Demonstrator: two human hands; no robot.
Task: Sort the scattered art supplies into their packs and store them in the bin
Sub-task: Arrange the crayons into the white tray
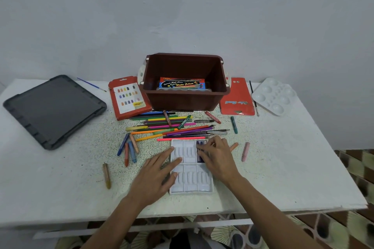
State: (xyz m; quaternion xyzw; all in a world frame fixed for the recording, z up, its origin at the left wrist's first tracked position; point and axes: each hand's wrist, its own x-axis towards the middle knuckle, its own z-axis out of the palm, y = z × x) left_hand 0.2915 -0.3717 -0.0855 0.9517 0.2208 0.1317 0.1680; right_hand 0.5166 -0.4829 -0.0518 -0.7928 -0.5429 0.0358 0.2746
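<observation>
A white moulded crayon tray [188, 183] lies in front of me on the table. My left hand [155, 176] rests flat on the tray's left edge with its fingers straight. My right hand [217, 156] is over the tray's far right compartment, its fingertips bent onto a purple crayon [200, 144] lying in a slot there. Beyond the tray lies a pile of coloured pencils [172, 125]. Loose crayons lie around it: a group at the left [128, 149], a brown one [106, 175], a pink one [245, 151]. The brown bin [186, 99] at the back holds a water colour pack [182, 83].
A red crayon box [129, 97] leans left of the bin, and a red pencil pack [236, 99] lies to its right. The dark lid [52, 109] sits far left, a white palette [273, 95] far right. Thin brushes [254, 97] lie near the back.
</observation>
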